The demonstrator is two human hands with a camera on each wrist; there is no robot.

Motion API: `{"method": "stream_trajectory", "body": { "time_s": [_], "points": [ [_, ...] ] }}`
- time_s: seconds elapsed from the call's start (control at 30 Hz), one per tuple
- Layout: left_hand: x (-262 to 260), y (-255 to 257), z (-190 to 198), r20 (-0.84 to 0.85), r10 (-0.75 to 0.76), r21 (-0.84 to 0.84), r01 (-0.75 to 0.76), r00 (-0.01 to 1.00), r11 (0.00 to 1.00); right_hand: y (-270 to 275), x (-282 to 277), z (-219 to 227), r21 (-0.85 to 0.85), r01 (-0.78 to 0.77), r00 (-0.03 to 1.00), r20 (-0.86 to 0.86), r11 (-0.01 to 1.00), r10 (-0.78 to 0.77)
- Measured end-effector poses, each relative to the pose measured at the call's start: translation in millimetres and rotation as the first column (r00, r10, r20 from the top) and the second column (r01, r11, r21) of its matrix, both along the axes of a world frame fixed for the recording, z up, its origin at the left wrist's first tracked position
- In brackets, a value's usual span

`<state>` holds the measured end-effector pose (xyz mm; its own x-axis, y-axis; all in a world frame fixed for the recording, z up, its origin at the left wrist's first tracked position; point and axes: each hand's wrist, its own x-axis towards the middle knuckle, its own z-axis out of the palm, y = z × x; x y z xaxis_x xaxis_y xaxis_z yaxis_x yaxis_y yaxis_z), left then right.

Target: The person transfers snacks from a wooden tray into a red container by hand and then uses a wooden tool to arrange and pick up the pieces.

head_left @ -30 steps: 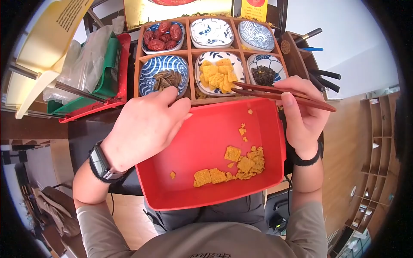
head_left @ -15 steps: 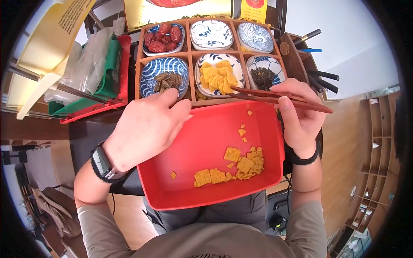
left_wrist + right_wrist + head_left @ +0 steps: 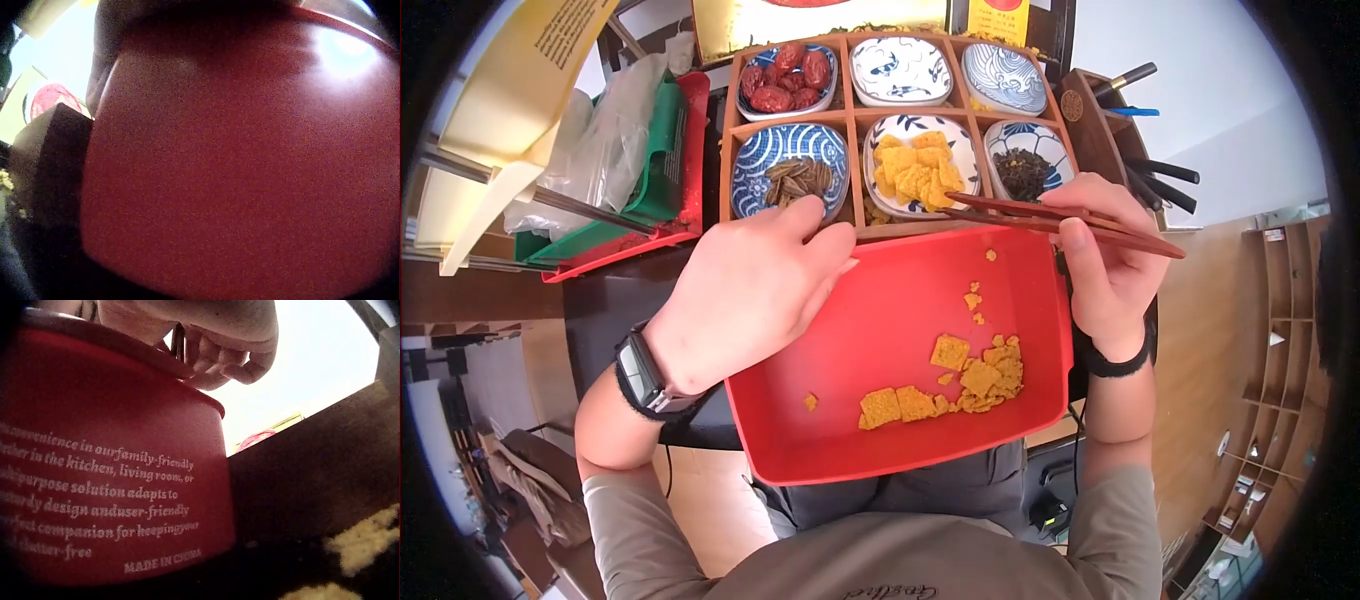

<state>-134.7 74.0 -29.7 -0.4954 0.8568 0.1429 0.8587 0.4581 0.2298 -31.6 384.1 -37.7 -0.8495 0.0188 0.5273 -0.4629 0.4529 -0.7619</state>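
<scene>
My left hand [image 3: 745, 290] grips the far left corner of a red plastic bin [image 3: 830, 330], its thumb over the inner side. Inside the bin lie square yellow crackers [image 3: 880, 408] and a heap of broken pieces [image 3: 992, 375]. Wooden tongs [image 3: 1090, 230] are pinched in my right hand [image 3: 1115, 270] above the bin's far right corner. Their tips point left, close by the near right edge of a patterned dish [image 3: 880, 205] of yellow chips [image 3: 918, 170]. In the right wrist view, curled fingers [image 3: 212, 369] appear over the printed bin wall.
A wooden compartment tray [image 3: 852, 165] holds dishes of red dates [image 3: 785, 80], striped seeds [image 3: 798, 182] and dark tea leaves [image 3: 1022, 172]. Bagged goods in a green box [image 3: 662, 150] stand left. A wooden holder with black-handled tools [image 3: 1165, 185] stands right.
The scene has shifted slightly in the head view. The gap between the tongs' arms varies a little, with their tips staying beside the chip dish. The left hand keeps its place on the bin.
</scene>
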Motion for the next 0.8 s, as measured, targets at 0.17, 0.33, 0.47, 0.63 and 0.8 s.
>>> {"method": "stream_trajectory", "body": {
  "time_s": [0.17, 0.33, 0.47, 0.63, 0.8],
  "points": [
    [-0.4, -0.2, -0.6, -0.020, -0.005, 0.017, 0.006, 1.000, 1.000, 0.9, -1.7, -4.4, -0.045, 0.014, 1.000, 0.000, 0.999, -0.014],
    [0.1, 0.5, 0.0, -0.023, -0.011, 0.021, 0.012, 1.000, 1.000, -0.9, 0.5, -3.8, -0.079, 0.012, 1.000, 0.010, 0.997, -0.011],
    [0.9, 0.7, 0.1, -0.018, 0.006, -0.007, -0.006, 1.000, 1.000, -1.8, -0.6, -3.3, -0.052, -0.021, 1.000, -0.005, 0.998, 0.020],
    [0.8, -0.1, -0.1, -0.021, 0.005, -0.002, -0.005, 1.000, 1.000, -3.1, 1.5, -2.7, -0.066, -0.006, 1.000, 0.027, 0.998, 0.008],
    [-0.1, -0.4, 0.5, -0.031, -0.005, 0.017, 0.006, 1.000, 1.000, -1.7, 0.1, -7.7, -0.039, -0.015, 1.000, -0.017, 0.999, 0.014]
  ]
}}
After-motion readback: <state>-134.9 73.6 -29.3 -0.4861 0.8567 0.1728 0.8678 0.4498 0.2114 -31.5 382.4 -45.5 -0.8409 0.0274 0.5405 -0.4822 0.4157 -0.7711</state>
